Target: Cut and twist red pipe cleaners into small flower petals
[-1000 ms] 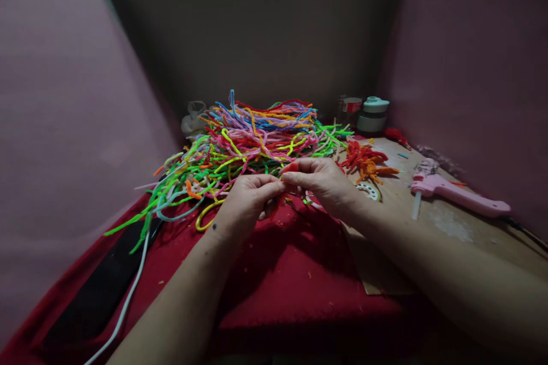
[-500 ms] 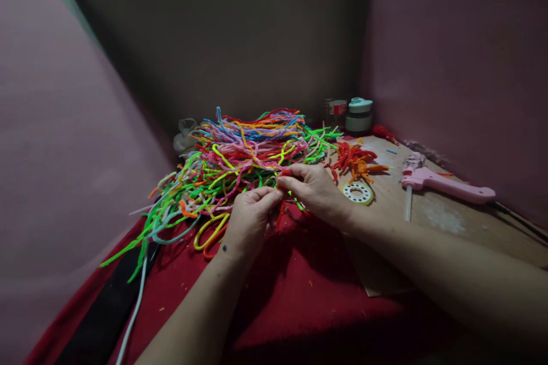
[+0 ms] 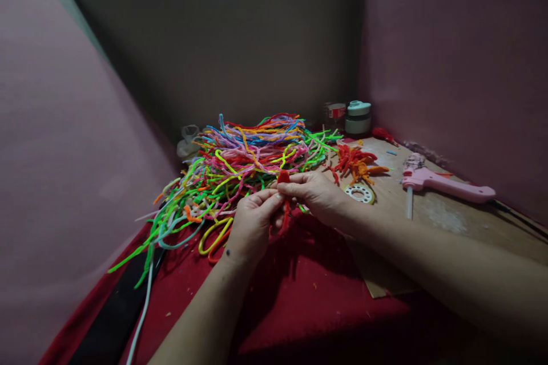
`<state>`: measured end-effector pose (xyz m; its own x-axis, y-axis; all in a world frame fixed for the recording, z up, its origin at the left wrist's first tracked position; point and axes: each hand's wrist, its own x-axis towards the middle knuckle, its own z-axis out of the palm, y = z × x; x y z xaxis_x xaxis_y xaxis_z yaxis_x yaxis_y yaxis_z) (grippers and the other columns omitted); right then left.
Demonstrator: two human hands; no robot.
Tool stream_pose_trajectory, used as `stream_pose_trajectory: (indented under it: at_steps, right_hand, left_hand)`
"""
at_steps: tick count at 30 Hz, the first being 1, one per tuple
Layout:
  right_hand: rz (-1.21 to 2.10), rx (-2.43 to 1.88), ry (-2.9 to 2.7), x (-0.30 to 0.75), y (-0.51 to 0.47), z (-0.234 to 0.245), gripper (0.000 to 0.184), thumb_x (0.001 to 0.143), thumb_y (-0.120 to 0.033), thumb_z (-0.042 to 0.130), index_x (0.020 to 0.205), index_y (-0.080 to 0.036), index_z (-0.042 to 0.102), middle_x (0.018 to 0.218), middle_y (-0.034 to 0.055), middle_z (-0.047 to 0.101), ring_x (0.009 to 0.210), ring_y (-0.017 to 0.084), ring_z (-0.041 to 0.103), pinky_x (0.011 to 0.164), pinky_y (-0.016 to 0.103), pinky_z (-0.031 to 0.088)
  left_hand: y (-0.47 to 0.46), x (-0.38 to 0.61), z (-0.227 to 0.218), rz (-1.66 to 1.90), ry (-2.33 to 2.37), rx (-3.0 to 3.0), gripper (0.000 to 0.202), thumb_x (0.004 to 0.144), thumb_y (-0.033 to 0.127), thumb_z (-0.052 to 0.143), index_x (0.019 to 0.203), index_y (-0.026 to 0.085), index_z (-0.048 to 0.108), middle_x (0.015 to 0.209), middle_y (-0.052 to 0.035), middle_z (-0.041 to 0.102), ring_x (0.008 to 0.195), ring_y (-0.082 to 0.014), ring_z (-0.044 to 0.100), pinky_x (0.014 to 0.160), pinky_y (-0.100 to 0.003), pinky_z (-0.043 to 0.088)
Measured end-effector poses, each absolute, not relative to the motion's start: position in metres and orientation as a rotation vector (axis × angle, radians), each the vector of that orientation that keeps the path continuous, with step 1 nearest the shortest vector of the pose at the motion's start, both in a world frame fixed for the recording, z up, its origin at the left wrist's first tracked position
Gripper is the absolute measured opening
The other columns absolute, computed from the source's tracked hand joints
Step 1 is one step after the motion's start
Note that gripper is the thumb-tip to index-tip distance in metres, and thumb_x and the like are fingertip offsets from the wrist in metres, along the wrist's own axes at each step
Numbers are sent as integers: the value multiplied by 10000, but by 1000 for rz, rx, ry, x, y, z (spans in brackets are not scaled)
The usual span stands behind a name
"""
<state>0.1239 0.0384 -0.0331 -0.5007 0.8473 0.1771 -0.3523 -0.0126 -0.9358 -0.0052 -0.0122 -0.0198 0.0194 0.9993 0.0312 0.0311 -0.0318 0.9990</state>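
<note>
Between my two hands is a red pipe cleaner [image 3: 283,177], bent so that one part stands up above the fingertips and another hangs below them. My left hand [image 3: 252,217] pinches it with thumb and fingers from the left. From the right, my right hand [image 3: 314,194] grips it too, fingertips nearly touching the left ones. Just behind the hands spreads a big heap of pipe cleaners [image 3: 257,154] in green, pink, yellow, orange, blue and red. The part of the red piece inside the fingers is hidden.
On the brown board [image 3: 462,234] at right lie a pink glue gun [image 3: 449,184], a white spool with holes [image 3: 359,193] and a bundle of red and orange pieces [image 3: 357,162]. A teal-lidded jar [image 3: 358,117] stands behind. Red cloth [image 3: 308,308] covers the table; a white cable [image 3: 143,308] hangs left.
The red pipe cleaner now stands higher above my fingertips, and its lower part shows more clearly below them. My fingers have shifted slightly on it. The camera view has moved a little.
</note>
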Motion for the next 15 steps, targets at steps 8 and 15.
stream_pose_trajectory:
  at_steps: [8,15]
  right_hand:
    - [1496,-738,-1509,128,33,-19,306,683,-394,663,569,-120,589,477,-21,530,427,55,410,459,216,302]
    - [1637,-736,-1649,123,23,-25,336,695,-416,664,548,-128,575,466,-15,531,397,60,417,414,214,296]
  left_hand:
    - [-12,-14,-8,1374,1324,1376,308,691,356,686,921,160,626,714,9,612,523,-56,480,470,-167,364]
    - [-15,-16,-7,1398,1334,1385,174,719,304,656,728,130,661,522,36,512,472,-50,397,449,-171,307]
